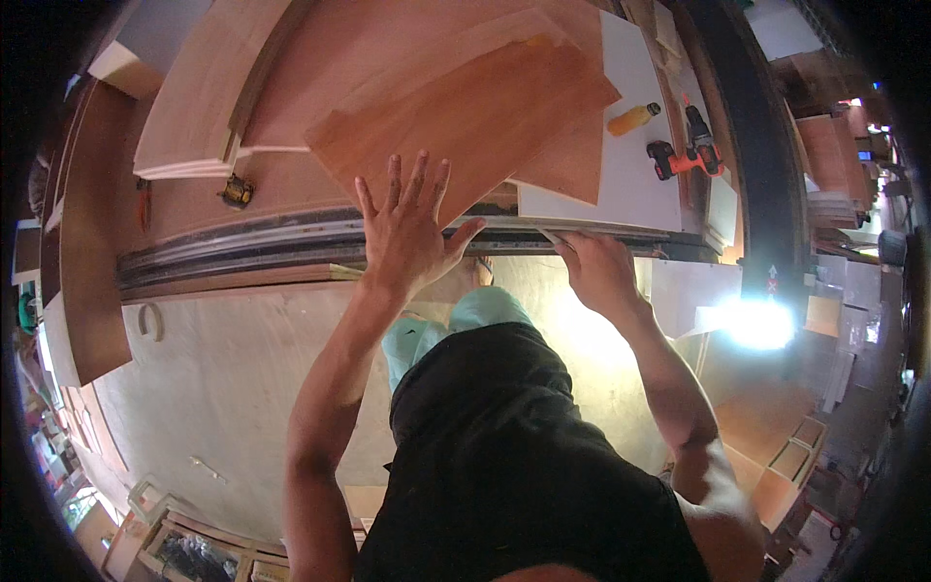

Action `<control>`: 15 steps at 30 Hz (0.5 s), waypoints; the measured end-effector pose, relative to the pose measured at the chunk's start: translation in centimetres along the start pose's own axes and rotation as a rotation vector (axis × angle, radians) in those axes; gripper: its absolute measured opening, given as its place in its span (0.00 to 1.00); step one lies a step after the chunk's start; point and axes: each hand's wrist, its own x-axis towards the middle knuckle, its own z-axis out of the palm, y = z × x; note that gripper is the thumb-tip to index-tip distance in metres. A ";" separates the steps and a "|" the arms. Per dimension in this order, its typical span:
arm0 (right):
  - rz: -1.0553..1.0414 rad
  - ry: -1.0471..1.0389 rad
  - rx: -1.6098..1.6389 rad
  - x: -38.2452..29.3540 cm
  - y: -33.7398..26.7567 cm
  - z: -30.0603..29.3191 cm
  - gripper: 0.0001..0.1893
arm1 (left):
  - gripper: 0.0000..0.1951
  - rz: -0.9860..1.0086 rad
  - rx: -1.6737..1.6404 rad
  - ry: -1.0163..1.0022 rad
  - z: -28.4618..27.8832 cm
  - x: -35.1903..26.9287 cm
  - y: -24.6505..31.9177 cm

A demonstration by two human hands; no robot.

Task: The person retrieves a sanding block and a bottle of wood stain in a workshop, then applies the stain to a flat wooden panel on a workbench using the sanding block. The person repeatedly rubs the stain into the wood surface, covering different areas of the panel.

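My left hand [407, 233] lies palm down with its fingers spread over the near corner of a reddish-brown wood sheet [465, 124] on the workbench. To its right, my right hand [600, 265] is closed on a thin, pale tool or strip [550, 236] that points left toward the bench edge; its exact kind cannot be told. Under the sheet lie another brown panel [571, 164] and a white board [633, 65]. Long metal rails [291, 236] run along the near edge of the bench, below both hands.
An orange and black cordless drill [691, 156] and a small bottle of orange liquid [631, 120] lie at the right. At left are stacked boards [196, 94], a yellow and black tape measure [237, 191] and red-handled pliers [144, 205]. A bright lamp [756, 324] shines at right.
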 end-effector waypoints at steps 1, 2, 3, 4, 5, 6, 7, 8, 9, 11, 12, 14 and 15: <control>0.008 0.018 0.025 -0.3 1.6 0.0 0.12 | 0.45 -0.032 0.015 -0.025 0.3 1.1 0.7; 0.014 0.036 0.050 -0.5 3.2 0.1 0.12 | 0.45 -0.067 0.031 -0.050 0.7 2.1 1.2; 0.029 0.052 0.079 -1.0 4.5 0.1 0.12 | 0.46 -0.095 0.047 -0.080 1.1 2.8 1.5; 0.077 0.021 0.141 -1.1 5.7 -0.5 0.12 | 0.46 -0.118 0.072 -0.133 1.8 3.1 1.5; 0.089 0.051 0.196 -1.1 7.1 -0.9 0.12 | 0.45 -0.143 0.097 -0.186 2.6 2.7 1.1; 0.109 0.080 0.251 -1.3 8.5 -1.2 0.12 | 0.45 -0.163 0.120 -0.243 3.0 2.5 0.9; 0.129 0.108 0.305 -1.3 9.9 -1.3 0.12 | 0.45 -0.171 0.112 -0.272 3.1 2.6 0.7; 0.109 0.144 0.352 -0.9 11.3 -1.4 0.12 | 0.45 -0.180 0.104 -0.301 3.1 2.9 0.5; 0.082 0.178 0.398 -0.3 12.5 -1.6 0.12 | 0.45 -0.197 0.098 -0.327 2.8 2.9 0.7; 0.061 0.222 0.475 1.0 14.6 -1.7 0.12 | 0.44 -0.221 0.138 -0.412 1.1 3.7 1.7; 0.060 0.222 0.500 1.6 15.6 -1.8 0.13 | 0.43 -0.218 0.134 -0.438 0.5 3.9 1.9; 0.019 0.262 0.537 3.1 17.3 -2.1 0.13 | 0.42 -0.218 0.139 -0.480 -0.7 4.9 2.4; -0.030 0.294 0.539 3.9 18.0 -2.5 0.14 | 0.42 -0.208 0.163 -0.463 -0.8 5.1 2.3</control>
